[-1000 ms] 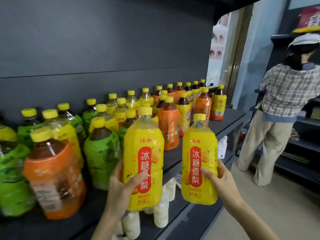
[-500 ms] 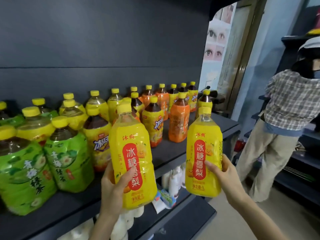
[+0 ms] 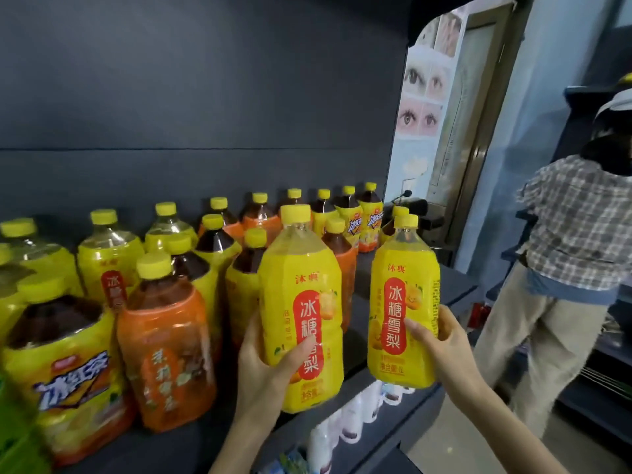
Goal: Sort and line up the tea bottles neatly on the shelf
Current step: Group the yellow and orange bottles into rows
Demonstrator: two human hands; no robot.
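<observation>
- I am holding two tall yellow pear-drink bottles out in front of the shelf (image 3: 453,285), one in each grip, both upright and not resting on the board
- My left grip (image 3: 270,367) is closing round the lower half of the left pear bottle (image 3: 301,295), thumb lying across the red label
- My right grip (image 3: 441,350) is clasping the right pear bottle (image 3: 403,295) at much the same height, thumb on the label and fingers (image 3: 446,325) showing round its far side
- Both bottles are looking full almost to the yellow caps, so I am judging each one to be heavy for a single hand
- The bodies are looking like thin plastic under a glossy sleeve, so I am expecting the walls to give a little and the sleeve to be slippery
- I am reckoning the sound hold is low on the body, where the grips are sitting now, and not up at the cap or the narrowing shoulder
- Matching pear bottles (image 3: 107,268) are standing at the back left, behind an orange bottle (image 3: 167,354) and a yellow iced-tea bottle (image 3: 65,378)
- The bare board at the right end is looking like the easy place to set down; the crowded rows are asking for care, since a full bottle swinging in could knock its neighbours
</observation>
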